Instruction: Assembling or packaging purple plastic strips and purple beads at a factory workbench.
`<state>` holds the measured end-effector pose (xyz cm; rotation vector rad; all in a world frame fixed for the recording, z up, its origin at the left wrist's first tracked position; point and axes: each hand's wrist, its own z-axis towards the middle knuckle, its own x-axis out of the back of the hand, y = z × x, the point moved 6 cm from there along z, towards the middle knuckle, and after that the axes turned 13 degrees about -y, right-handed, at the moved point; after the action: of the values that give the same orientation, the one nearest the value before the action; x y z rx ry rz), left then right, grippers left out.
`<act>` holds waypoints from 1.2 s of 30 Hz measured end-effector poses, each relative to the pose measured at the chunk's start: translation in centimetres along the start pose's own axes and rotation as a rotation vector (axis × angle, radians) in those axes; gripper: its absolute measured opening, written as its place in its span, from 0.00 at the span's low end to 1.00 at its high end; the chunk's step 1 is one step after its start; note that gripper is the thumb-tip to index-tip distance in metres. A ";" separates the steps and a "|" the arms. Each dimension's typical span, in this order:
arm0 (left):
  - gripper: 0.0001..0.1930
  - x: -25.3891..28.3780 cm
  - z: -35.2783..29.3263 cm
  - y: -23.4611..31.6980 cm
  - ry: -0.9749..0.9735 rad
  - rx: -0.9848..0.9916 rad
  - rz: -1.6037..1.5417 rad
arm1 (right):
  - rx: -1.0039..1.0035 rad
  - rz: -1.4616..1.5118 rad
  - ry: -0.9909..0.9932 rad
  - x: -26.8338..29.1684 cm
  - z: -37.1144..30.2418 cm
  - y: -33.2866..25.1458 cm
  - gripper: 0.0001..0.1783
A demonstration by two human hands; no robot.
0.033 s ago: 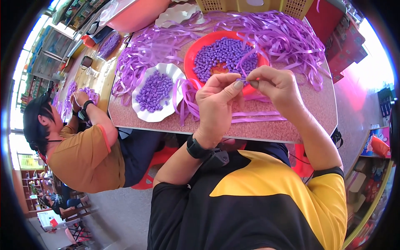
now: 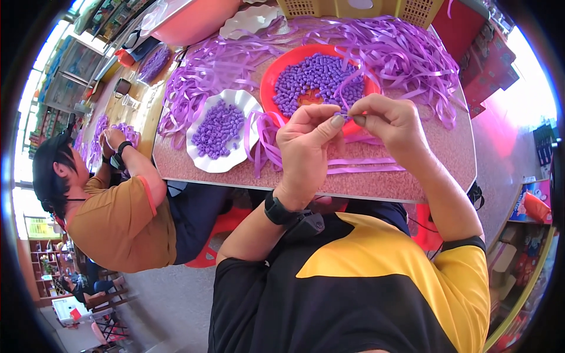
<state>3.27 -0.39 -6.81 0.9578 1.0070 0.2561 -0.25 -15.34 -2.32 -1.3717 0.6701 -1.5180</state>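
Note:
My left hand (image 2: 307, 136) and my right hand (image 2: 385, 120) meet over the near rim of a red plate (image 2: 268, 76) of purple beads (image 2: 318, 70). A thin purple ribbon (image 2: 342, 89) rises in a loop from between my fingertips, and my right thumb and forefinger pinch it. My left thumb and forefinger are pressed together on something small and purple, mostly hidden. To the left of my hands stands a white scalloped dish (image 2: 250, 120) with more purple beads (image 2: 218, 129). Cut ribbons (image 2: 365, 165) lie beneath my wrists on the table.
Heaps of purple ribbon (image 2: 406, 53) cover the far side of the pink speckled table (image 2: 438, 176). A yellow basket (image 2: 353, 9), a pink tub (image 2: 191, 23) and a white dish (image 2: 250, 22) stand behind. On the left a co-worker (image 2: 118, 223) sits, hands together at a wooden table.

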 end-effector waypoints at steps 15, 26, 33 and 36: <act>0.08 -1.1 -0.6 1.6 -0.051 -0.152 0.081 | -0.142 0.462 -0.166 -0.1 0.2 1.1 0.06; 0.08 -1.2 -0.8 1.1 -0.055 -0.138 0.015 | -0.118 0.440 -0.144 -0.2 -0.1 0.9 0.06; 0.07 -1.3 -1.1 0.9 -0.062 -0.114 -0.012 | -0.101 0.510 -0.142 -1.0 -0.1 0.3 0.08; 0.06 -0.6 -1.0 1.1 -0.004 -0.159 0.091 | -0.051 0.605 -0.131 -1.3 0.2 0.1 0.12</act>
<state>2.40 0.42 -5.78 0.8593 0.9266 0.4042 -0.10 -14.14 -2.89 -1.1505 0.9412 -0.9276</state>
